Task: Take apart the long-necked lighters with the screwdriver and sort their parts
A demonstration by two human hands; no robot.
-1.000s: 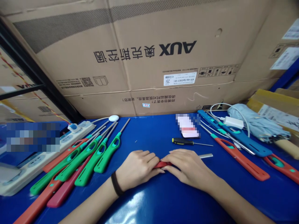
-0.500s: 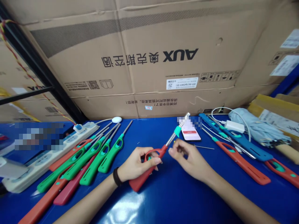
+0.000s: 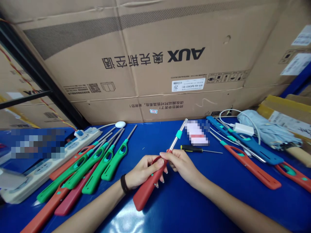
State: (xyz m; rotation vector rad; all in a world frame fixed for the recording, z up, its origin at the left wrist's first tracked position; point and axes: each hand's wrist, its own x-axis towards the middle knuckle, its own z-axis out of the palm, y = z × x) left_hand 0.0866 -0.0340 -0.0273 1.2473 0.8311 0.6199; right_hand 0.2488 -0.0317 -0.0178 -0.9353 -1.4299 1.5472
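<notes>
A red long-nosed lighter is held tilted over the blue table, its metal tube pointing up and away, with a teal collar partway along the tube. My left hand is wrapped round its handle near the finger loop. My right hand pinches the neck of the lighter, where the red body meets the tube. Just beyond the right hand lies a screwdriver with a black and yellow handle. A phone with a blurred screen rests behind it.
Several green and red lighters lie at the left, beside a white power strip. More red and blue lighters lie at the right, near a folded light-blue umbrella and a white charger. A large cardboard box stands behind the table.
My right hand has moved left onto the lighter's neck and closed on it, uncovering the screwdriver. The lighter has turned in my left hand, and its tip has shifted left.
</notes>
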